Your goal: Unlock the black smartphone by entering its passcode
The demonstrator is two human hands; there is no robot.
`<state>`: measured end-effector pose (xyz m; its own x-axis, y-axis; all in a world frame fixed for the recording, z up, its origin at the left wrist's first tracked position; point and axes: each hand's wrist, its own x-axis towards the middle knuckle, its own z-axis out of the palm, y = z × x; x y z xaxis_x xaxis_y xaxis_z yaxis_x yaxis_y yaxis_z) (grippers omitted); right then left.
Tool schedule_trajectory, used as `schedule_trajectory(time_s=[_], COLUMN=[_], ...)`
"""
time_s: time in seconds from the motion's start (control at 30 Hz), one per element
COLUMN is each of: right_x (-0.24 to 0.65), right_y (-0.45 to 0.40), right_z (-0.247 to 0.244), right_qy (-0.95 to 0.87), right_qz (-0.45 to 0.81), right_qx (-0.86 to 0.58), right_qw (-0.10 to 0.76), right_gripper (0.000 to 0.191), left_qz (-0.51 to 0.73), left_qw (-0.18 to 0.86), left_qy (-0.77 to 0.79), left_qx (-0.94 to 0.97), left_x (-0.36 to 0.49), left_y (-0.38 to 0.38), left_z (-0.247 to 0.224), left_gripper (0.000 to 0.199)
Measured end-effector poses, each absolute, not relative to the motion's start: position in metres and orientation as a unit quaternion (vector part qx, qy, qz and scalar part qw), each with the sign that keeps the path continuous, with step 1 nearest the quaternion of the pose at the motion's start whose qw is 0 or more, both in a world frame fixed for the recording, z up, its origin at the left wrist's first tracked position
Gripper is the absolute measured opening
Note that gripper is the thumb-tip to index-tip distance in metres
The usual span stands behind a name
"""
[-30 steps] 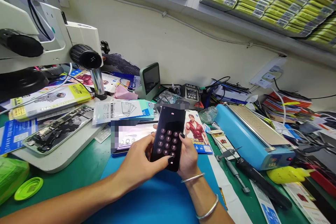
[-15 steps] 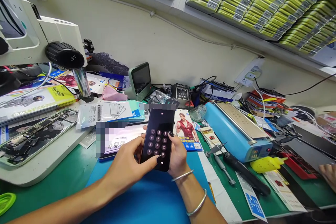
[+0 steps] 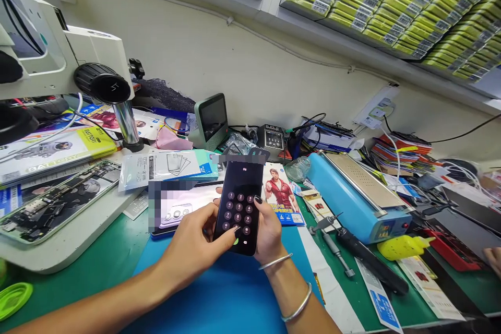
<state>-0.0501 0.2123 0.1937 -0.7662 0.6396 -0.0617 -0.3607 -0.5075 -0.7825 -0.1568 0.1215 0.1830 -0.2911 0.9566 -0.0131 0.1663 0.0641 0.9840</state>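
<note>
A black smartphone (image 3: 239, 188) is held upright and slightly tilted over a blue mat (image 3: 219, 297). Its screen shows a dial keypad with "06" at the top. My left hand (image 3: 198, 237) grips the phone's left side, fingers behind it, the thumb lying over the lower keys near the green call button. On the right edge, my right hand (image 3: 270, 229) wraps round the phone, its thumb beside the 3 key. Fingers behind the phone are hidden. Just behind stands a phone box (image 3: 176, 219) with a pale picture of a phone, partly covered by my left hand.
An opened phone (image 3: 55, 203) with bare circuitry lies on the white microscope base (image 3: 74, 250) at left. To the right are a blue heating machine (image 3: 344, 198), a black electric screwdriver (image 3: 371, 261), a yellow bottle (image 3: 405, 247) and a red tray (image 3: 454, 250). Another person's hand (image 3: 493, 260) shows at the far right edge.
The left thumb has shifted slightly on the lower keypad, and the green call button now shows beneath it. The whole view has drifted a little; both hands keep hold of the phone.
</note>
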Motion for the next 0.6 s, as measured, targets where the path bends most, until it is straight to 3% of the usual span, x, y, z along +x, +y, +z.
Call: schedule_trajectory(time_s=[0.3,0.47,0.6], right_x=[-0.0478,-0.0516,-0.0518], right_y=[0.2135,0.2122,0.2098], right_z=[0.1943,0.1929,0.1924], right_qy=[-0.433,-0.474,-0.449], right_qz=[0.829,0.79,0.802], right_qx=[-0.175,-0.233,-0.216], right_qw=[0.309,0.312,0.329], right_gripper=[0.038,0.03,0.035], left_qz=[0.526,0.542,0.53], left_qw=[0.38,0.372,0.365], left_qy=[0.615,0.604,0.628], left_qx=[0.449,0.45,0.439], left_x=[-0.1591,-0.1648,-0.1662], left_y=[0.1233,0.1231,0.1231], left_z=[0.1831,0.1844,0.1846], left_gripper=[0.02,0.04,0.047])
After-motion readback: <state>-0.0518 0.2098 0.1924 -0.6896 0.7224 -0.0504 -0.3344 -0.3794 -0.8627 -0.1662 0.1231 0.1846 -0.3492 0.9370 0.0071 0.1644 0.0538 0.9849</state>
